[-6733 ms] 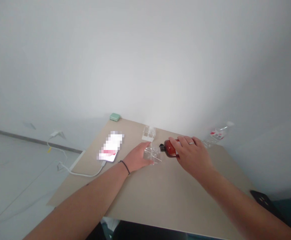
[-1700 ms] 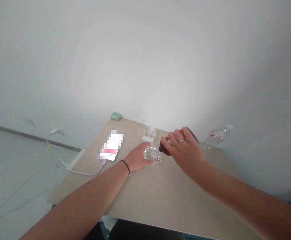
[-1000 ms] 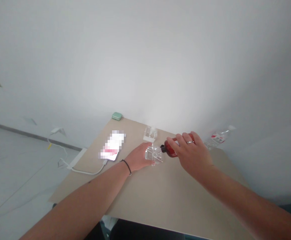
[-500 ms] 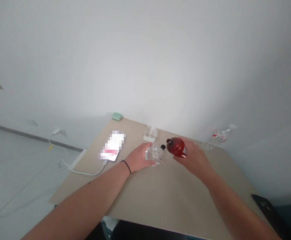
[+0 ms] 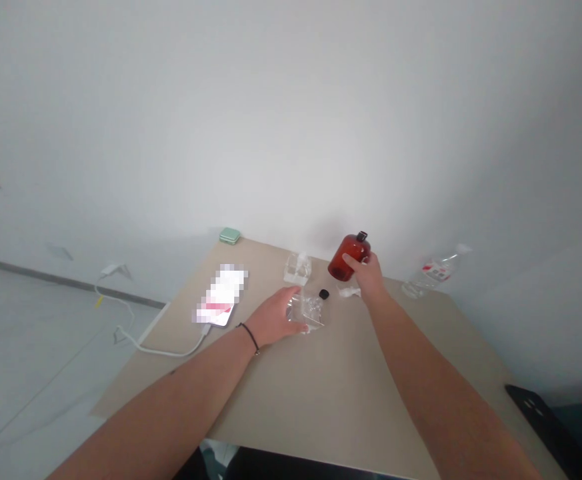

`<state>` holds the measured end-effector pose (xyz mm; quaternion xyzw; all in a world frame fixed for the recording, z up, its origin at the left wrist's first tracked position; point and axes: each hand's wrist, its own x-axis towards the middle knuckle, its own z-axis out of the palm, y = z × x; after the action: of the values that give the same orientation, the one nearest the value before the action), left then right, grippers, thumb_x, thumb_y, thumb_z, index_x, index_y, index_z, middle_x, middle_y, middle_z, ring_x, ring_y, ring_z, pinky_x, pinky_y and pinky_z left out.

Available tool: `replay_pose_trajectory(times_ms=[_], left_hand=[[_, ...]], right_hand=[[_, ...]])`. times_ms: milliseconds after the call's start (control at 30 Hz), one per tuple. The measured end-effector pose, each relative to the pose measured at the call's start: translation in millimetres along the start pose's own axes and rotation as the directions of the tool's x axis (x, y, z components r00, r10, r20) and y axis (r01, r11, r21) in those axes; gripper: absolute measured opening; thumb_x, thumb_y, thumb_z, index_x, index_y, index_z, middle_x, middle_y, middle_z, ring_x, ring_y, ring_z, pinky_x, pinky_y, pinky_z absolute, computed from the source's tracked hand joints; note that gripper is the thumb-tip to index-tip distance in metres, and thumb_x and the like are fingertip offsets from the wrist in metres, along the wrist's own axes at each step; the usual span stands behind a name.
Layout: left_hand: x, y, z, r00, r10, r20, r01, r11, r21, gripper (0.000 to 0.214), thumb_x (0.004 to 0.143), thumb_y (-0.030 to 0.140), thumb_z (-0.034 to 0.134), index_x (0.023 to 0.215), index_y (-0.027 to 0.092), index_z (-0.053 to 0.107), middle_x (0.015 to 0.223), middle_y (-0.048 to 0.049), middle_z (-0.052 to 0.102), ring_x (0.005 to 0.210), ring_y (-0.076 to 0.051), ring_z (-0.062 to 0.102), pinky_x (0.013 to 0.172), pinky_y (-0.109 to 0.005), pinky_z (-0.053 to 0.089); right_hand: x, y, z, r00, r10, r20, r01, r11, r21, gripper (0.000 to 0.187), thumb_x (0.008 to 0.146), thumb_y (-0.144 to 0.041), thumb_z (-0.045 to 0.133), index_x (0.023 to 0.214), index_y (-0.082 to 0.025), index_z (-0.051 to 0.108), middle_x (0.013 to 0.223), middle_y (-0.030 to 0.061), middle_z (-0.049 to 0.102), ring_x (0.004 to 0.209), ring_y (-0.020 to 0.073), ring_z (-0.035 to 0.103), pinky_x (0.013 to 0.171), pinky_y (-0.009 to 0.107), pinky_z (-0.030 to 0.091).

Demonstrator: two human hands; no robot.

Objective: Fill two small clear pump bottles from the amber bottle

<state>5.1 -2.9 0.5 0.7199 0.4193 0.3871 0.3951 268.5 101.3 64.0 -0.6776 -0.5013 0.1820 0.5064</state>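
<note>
leaning, the red-brown bottle [image 5: 348,248] looks glossy and dark-necked.

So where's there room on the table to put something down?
The table is bare in front, between the left forearm and right forearm, and on the right, between that forearm and the clear bottle. It's crowded around the red bottle, black cap and held clear container.

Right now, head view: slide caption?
Left hand grips a clear container on the table, a small black object beside it, while the right hand holds a tilted red-brown bottle.
</note>
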Motion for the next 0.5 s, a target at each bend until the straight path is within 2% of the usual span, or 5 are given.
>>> replay_pose_trajectory(times_ms=[133, 233, 500], left_hand=[[0, 2, -0.4, 1.0, -0.006, 0.011, 0.006, 1.0, 0.009, 0.086, 0.066, 0.039, 0.087, 0.14, 0.022, 0.049, 0.146, -0.0153, 0.053, 0.134, -0.037, 0.05, 0.117, -0.056, 0.036], [0, 2, -0.1, 1.0, -0.001, -0.001, 0.001, 1.0, -0.021, 0.086, 0.065, 0.038, 0.088, 0.14, 0.023, 0.049, 0.145, -0.0148, 0.053, 0.134, -0.037, 0.05, 0.117, -0.056, 0.036], [0, 2, 0.2, 1.0, -0.019, 0.001, 0.019, 0.999, -0.029, 0.088, 0.064, 0.04, 0.089, 0.141, 0.024, 0.048, 0.145, -0.0149, 0.053, 0.132, -0.037, 0.052, 0.114, -0.056, 0.039]], right_hand=[[2, 5, 23, 0.998, 0.006, 0.066, -0.006, 1.0, 0.005, 0.073, 0.057, -0.049, 0.083, 0.118, -0.019, 0.056, 0.114, 0.0112, 0.068, 0.103, 0.0289, 0.065, 0.09, 0.045, 0.053], [0, 11, 31, 0.994, 0.0, 0.111, 0.001, 1.0, -0.009, 0.072, 0.057, -0.044, 0.084, 0.118, -0.019, 0.056, 0.114, 0.0111, 0.069, 0.102, 0.0273, 0.066, 0.09, 0.043, 0.053], [-6, 24, 24, 0.992, -0.026, 0.126, 0.041, 0.992, -0.117, 0.073, 0.058, -0.046, 0.084, 0.121, -0.02, 0.057, 0.111, 0.0096, 0.07, 0.1, 0.027, 0.066, 0.091, 0.045, 0.052]])
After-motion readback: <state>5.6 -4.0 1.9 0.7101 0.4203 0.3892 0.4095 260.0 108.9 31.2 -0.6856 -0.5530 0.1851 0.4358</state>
